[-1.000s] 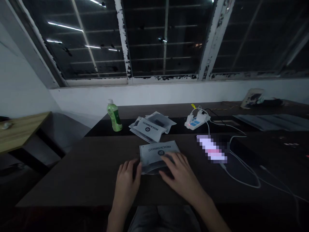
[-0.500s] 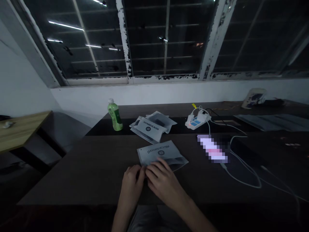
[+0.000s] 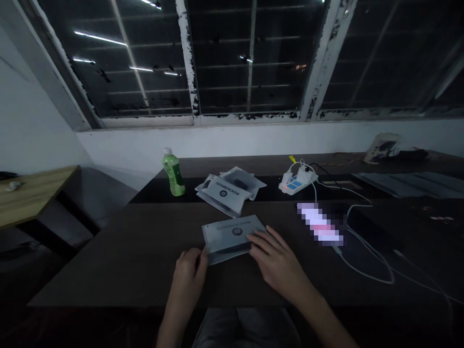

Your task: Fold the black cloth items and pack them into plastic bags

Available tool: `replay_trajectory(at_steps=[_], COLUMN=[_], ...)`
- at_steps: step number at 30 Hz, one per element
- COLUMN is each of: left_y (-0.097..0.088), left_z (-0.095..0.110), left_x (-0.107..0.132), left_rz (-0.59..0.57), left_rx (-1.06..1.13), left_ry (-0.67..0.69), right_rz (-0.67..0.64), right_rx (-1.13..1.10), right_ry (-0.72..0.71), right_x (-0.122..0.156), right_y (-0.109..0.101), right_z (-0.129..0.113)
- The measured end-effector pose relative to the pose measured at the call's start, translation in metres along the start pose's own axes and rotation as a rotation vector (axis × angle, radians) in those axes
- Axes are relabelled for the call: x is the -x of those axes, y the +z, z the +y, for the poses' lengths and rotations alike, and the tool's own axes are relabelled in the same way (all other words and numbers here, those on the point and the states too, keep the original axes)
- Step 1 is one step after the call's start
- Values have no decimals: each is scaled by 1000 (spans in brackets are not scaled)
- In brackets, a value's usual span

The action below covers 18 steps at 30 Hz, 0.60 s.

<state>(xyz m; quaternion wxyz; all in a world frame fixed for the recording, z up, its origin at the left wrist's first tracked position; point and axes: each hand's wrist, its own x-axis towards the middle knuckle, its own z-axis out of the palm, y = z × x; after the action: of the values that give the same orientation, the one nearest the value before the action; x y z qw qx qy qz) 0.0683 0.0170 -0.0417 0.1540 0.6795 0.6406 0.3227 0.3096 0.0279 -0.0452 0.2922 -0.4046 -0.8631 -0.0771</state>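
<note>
A frosted plastic pouch with ROCKBROS lettering, upside down to me, lies on the table before me. Something dark shows through along its near side. At the pouch's near left corner, my left hand is closed, thumb and finger pinching the edge. My right hand rests over the pouch's right end with its fingers stretched out and lying on the plastic. Just beyond is a loose pile of similar pouches, overlapping one another.
A green drink bottle stands at the back left. To the right are a white power strip with plugs, a blurred-out phone and a loose white cable. Flat grey sheets lie far right on the dark table.
My right hand has moved right, from beside my left hand to the pouch's right end. The pouch has shifted slightly left, and its near side lies flatter. My left hand has moved slightly left.
</note>
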Motion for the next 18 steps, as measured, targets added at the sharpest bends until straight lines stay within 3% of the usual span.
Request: replay_trajectory(at_steps=[6,10,13,15,16,18], left_y=[-16,-21,-20,-13,-7,8], left_z=[-10,-19,-15,-4,3,17], left_x=[-4,-3,3,7,7,3], left_rz=[-56,-113,134,316,345,289], left_rx=[-3,-142,-321,-385,-397,-415], left_ry=[-67,-17,-10,84,174,364], right_rz=[69,-11,-85,-104,-115,-148], right_rx=[57,42,-68,-149,-179,-208], right_ry=[71,161,215,238,240,230], right_x=[25,31,29,22,16,4], right_y=[-10,-17,-25,-28,-27,-21], right_z=[30,35,28,18,12,1])
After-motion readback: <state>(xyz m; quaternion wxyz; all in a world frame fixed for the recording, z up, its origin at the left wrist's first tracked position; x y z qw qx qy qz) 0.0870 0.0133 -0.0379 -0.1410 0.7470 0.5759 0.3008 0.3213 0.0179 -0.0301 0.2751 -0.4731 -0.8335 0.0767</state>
